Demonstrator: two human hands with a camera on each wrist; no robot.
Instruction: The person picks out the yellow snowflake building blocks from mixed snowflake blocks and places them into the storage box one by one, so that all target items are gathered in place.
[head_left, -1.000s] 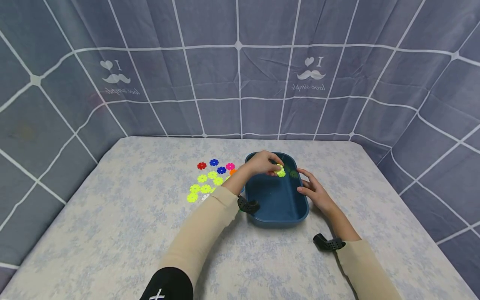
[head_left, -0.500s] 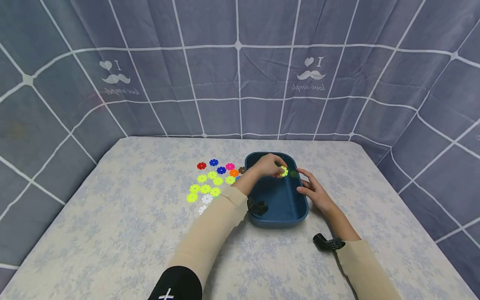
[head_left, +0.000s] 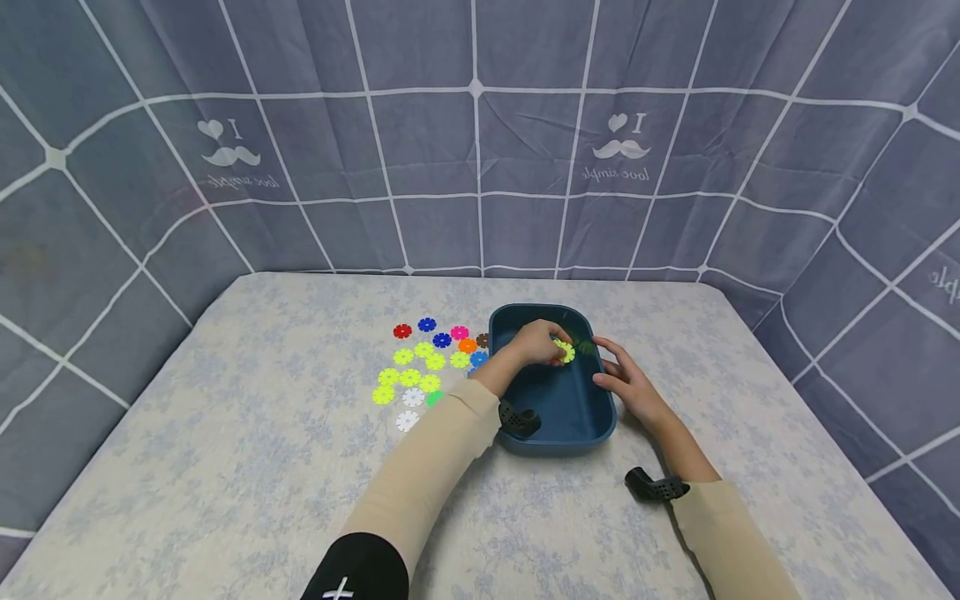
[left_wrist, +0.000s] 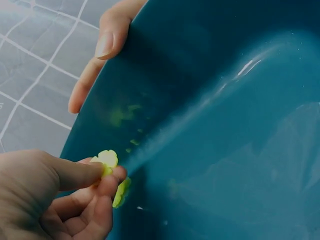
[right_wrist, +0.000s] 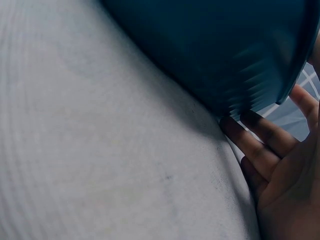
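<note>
In the head view, my left hand [head_left: 536, 342] is inside the dark blue plastic bin [head_left: 558, 437], near its right wall. It pinches a yellow snowflake disc piece [head_left: 566, 351] between thumb and fingers. In the left wrist view, one yellow part [left_wrist: 107, 158] shows above the fingertips and another yellow part [left_wrist: 121, 193] below; the fingers hide how they join. My right hand [head_left: 633, 387] rests its extended fingers against the outside of the bin's right wall. Those fingers [right_wrist: 257, 150] touch the ribbed wall low down in the right wrist view.
Left of the bin lie loose flower-shaped discs: several yellow ones [head_left: 409, 377], white discs [head_left: 413, 397], a red disc [head_left: 402, 331], blue discs [head_left: 442, 340], a pink disc [head_left: 460, 332] and an orange disc [head_left: 467, 345]. A pale patterned cloth [head_left: 225, 467] covers the table.
My left hand has shifted right, then come slightly nearer and lower in the bin, still pinching the yellow piece. More discs show beside its forearm. My right hand has stayed put.
</note>
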